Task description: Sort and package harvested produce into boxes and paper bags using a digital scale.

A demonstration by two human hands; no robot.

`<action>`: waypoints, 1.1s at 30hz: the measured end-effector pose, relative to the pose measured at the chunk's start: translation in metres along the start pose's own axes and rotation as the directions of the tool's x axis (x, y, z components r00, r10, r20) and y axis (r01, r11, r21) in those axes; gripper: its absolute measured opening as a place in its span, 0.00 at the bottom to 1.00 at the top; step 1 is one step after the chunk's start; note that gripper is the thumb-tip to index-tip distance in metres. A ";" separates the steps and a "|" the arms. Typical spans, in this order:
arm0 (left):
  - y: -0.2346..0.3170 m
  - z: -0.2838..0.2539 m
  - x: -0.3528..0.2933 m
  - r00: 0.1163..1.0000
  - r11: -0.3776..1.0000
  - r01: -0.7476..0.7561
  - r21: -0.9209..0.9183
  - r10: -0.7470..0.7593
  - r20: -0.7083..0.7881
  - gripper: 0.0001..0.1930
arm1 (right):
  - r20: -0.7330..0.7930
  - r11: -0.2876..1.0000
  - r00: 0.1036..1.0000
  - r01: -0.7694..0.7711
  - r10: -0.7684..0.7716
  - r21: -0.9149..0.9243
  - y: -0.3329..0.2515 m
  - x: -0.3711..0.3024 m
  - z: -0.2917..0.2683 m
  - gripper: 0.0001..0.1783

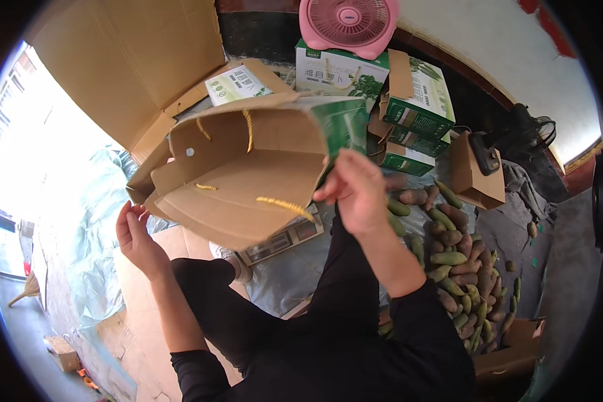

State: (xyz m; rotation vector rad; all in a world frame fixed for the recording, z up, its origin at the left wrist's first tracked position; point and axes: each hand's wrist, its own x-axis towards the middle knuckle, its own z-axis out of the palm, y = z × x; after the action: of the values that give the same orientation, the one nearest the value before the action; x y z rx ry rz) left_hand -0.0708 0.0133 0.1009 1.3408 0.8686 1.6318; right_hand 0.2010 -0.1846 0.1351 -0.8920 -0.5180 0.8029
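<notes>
A cardboard carton point(258, 175) is held up before me, tilted, with its bare brown inside facing me and a green printed side at the right. Yellow rope handles point(285, 204) show through its walls. My left hand point(139, 240) pinches the edge of a flap at its lower left corner. On the right edge, my right hand point(356, 189) grips the carton, fingers closed round the board. Both my forearms come up from below, on either side of my dark-clothed legs.
Green radishes point(449, 258) and reddish-brown tubers point(472, 264) lie heaped at the right. Printed cartons point(419, 100) stand behind, one under a pink fan point(348, 19). A black fan point(526, 127) is at the far right. Clear plastic sheeting point(104, 234) and flat cardboard point(174, 268) cover floor at the left.
</notes>
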 end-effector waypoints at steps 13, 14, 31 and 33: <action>0.001 0.065 -0.032 0.528 0.450 0.847 -0.283 -0.650 0.546 0.25 | 0.292 0.916 0.946 0.237 -0.141 -0.325 0.091 -0.070 0.018 0.04; 0.001 0.067 -0.030 0.516 0.447 0.855 -0.265 -0.671 0.533 0.23 | 0.305 0.901 0.944 0.236 -0.125 -0.363 0.093 -0.073 0.017 0.05; -0.017 0.072 -0.031 0.605 0.858 -0.050 0.511 -0.381 0.699 0.11 | 0.052 0.800 0.996 0.090 -0.074 -0.593 0.063 -0.082 -0.057 0.08; -0.037 0.067 -0.044 0.543 0.770 -0.231 0.594 -0.405 0.736 0.12 | -0.032 0.795 0.994 0.064 -0.105 -0.603 0.053 -0.079 -0.075 0.09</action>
State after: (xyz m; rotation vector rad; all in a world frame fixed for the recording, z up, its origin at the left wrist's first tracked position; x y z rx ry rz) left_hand 0.0050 -0.0111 0.0631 2.2268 0.8498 0.3513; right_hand 0.1842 -0.2634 0.0441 -1.4698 -0.7731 0.5206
